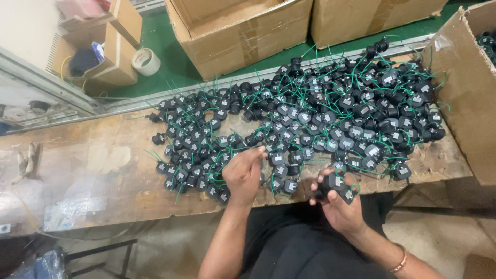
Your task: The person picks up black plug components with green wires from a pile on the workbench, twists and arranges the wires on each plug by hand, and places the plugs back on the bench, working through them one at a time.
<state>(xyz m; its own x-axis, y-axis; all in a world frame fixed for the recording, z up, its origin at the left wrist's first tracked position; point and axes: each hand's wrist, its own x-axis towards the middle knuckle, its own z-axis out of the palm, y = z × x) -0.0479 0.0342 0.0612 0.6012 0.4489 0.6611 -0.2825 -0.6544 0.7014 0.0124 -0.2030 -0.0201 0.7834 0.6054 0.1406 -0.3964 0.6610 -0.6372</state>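
A large heap of small black round parts with green wires and grey labels (310, 113) covers the worn wooden bench (103, 165). My left hand (244, 173) rests at the heap's near edge, its fingers closed around a part with a green wire. Near the bench's front edge my right hand (338, 201) holds a few black parts (338, 185) with green wire loops, clear of the heap.
A tall cardboard box (465, 93) stands at the bench's right end. Open cardboard boxes (232, 31) sit on the green floor beyond the bench, beside a roll of tape (145, 61). A metal rail (155, 98) runs along the far edge.
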